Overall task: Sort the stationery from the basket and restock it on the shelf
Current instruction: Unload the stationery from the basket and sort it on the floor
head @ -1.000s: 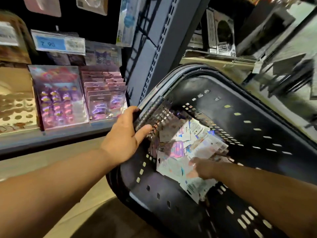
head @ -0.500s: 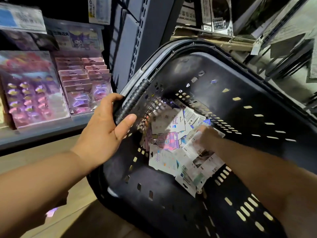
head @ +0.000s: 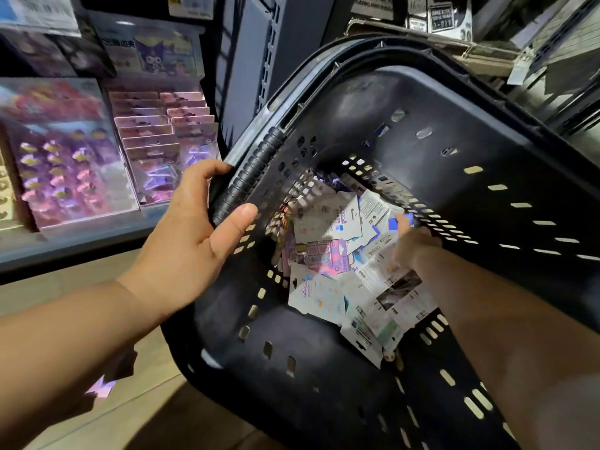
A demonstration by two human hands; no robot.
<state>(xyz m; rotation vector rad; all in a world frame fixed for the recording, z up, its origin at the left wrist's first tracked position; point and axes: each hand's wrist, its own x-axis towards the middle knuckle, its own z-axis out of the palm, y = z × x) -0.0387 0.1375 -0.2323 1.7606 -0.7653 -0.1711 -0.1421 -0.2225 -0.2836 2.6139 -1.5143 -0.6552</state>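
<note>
Inside the tilted black basket (head: 487,141), against its bottom, lies a loose heap of stationery packets (head: 328,254); the right hand (head: 410,245) reaches onto the heap's far side, its fingers too blurred to tell whether they pinch anything. At the basket's left rim the left hand (head: 191,241) grips the ribbed handle (head: 250,177), fingers (head: 207,170) curled over it and thumb pressed against the inner wall. Left of the basket, the shelf (head: 81,232) carries rows of pink and purple carded packs (head: 162,147).
</note>
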